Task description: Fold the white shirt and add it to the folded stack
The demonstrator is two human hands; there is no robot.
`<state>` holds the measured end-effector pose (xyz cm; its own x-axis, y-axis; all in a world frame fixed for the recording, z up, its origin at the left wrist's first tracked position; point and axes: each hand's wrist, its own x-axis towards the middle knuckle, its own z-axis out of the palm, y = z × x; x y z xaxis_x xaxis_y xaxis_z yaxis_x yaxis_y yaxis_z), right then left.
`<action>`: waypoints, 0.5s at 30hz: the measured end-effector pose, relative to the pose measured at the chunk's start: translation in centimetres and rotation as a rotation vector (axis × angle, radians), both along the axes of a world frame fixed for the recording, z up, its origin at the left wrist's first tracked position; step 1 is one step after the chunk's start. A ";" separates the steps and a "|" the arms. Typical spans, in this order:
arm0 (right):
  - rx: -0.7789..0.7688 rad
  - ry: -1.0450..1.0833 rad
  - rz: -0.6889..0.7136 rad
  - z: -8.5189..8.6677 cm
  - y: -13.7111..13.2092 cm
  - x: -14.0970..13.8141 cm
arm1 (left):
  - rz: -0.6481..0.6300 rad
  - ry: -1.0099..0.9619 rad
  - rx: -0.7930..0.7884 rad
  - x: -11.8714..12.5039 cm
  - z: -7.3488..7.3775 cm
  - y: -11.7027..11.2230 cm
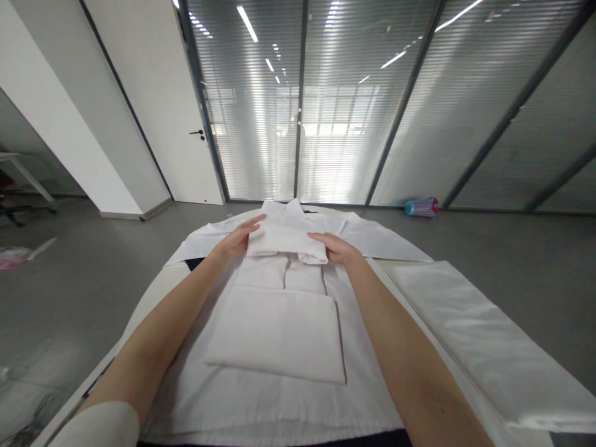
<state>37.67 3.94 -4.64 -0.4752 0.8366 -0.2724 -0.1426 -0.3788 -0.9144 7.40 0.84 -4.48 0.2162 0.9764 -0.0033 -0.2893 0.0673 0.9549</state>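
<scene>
A white shirt (279, 397) lies spread flat on a pale round table (153, 288), collar at the far end. On top of it rests a folded white cloth (279, 332) near me. Farther away sits a smaller folded white piece (286, 242). My left hand (237, 239) lies on that piece's left edge, fingers stretched along it. My right hand (338, 247) grips its right end, fingers curled around the fold.
A clear plastic bag (479, 338) lies flat along the table's right side. A blue and red bottle-like object (421, 207) lies on the grey floor by the glass wall. A white door (186, 124) stands at the back left. Clutter sits far left.
</scene>
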 end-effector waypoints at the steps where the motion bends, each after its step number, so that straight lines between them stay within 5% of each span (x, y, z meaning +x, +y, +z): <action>1: -0.008 -0.014 0.007 0.0 -0.2 0.0 | -0.009 0.003 0.006 -0.1 0.0 -0.1; 15: 0.047 -0.143 -0.107 -2.2 -1.2 -0.1 | -0.025 0.073 -0.121 -0.9 -1.0 -2.4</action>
<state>37.56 2.71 -6.86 -0.3418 0.8939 -0.2900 -0.0470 -0.3245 -0.9447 6.47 -1.52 -5.45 0.2352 0.9623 -0.1370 -0.2158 0.1891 0.9580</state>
